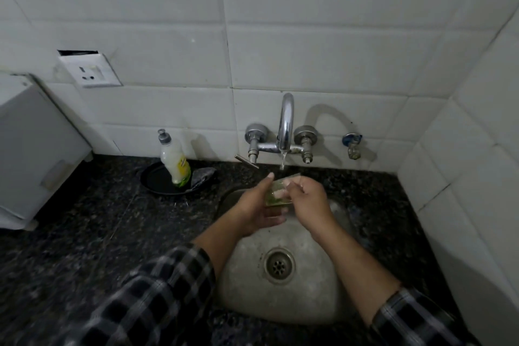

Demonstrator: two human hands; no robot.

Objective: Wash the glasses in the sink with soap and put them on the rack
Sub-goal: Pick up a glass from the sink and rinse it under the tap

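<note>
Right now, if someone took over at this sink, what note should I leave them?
Left hand: holds the glass over the sink.
Right hand: fingers curled on its rim.
Tap runs a thin stream toward the glass.
Soap bottle stands in the black dish left of the sink.
Done: nothing racked in view.
Left: finish washing this glass, then rack it; no rack visible.

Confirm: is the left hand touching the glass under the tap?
Touching. The head view shows the left hand wrapped around the glass, thumb along its side and fingers beneath it.
</note>
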